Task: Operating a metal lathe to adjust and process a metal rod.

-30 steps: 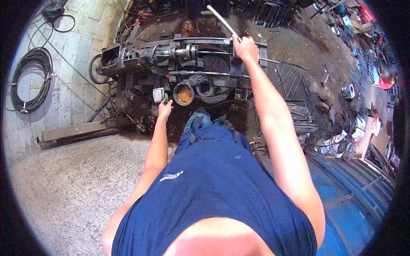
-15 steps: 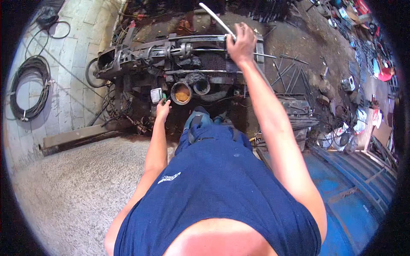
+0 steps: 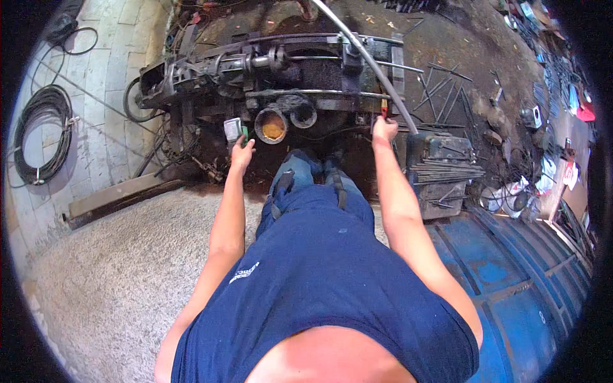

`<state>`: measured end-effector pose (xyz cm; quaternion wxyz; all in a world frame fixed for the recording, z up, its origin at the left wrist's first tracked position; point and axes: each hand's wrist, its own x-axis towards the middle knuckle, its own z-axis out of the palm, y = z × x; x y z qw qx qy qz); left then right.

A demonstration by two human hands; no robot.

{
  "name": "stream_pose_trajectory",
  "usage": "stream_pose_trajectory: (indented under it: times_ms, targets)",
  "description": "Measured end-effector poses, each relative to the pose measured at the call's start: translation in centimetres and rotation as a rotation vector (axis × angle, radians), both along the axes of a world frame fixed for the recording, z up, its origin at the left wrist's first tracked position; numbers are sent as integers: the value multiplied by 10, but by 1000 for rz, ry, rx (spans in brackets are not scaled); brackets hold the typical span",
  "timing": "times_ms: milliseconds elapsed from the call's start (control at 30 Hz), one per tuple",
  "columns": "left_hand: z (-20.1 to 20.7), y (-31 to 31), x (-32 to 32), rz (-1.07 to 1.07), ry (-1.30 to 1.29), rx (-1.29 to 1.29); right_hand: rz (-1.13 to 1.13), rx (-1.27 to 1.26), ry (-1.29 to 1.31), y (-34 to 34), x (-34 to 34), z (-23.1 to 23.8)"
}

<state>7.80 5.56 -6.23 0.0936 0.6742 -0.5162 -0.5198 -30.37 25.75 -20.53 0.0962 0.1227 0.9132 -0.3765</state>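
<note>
We see the left hand [image 3: 242, 153] gripping a green-handled item [image 3: 244, 133], kind unclear, beside a pale rectangular piece [image 3: 234, 129] near left of the dark machine [image 3: 255, 64]; can't tell if they're joined. Round pot [image 3: 258, 129], orange contents, sits just right. Right hand [image 3: 384, 131] is closed around a red-handled tool [image 3: 384, 111], its far end overlapping the near rail [image 3: 306, 92]; contact unclear. Long pale bar [image 3: 384, 81] slants over the machine, near end by the dark box [image 3: 437, 198] at right. Progress: we judge the bar already positioned across, neither hand on it; whether anything fastens it, we can't tell.
</note>
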Motion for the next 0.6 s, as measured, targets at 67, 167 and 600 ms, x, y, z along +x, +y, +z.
stream_pose_trajectory:
  times_ms: [67, 167, 600]
  targets:
    - [0, 0, 3, -8, -30, 11, -129, -250, -206, -6, -16, -3]
    - [-5, 0, 17, -7, -44, -7, -185, -190, -229, -31, -16, 13]
    - [-9, -10, 23, -20, -7, 51, -75, -1022, -847, 4, 3, 82]
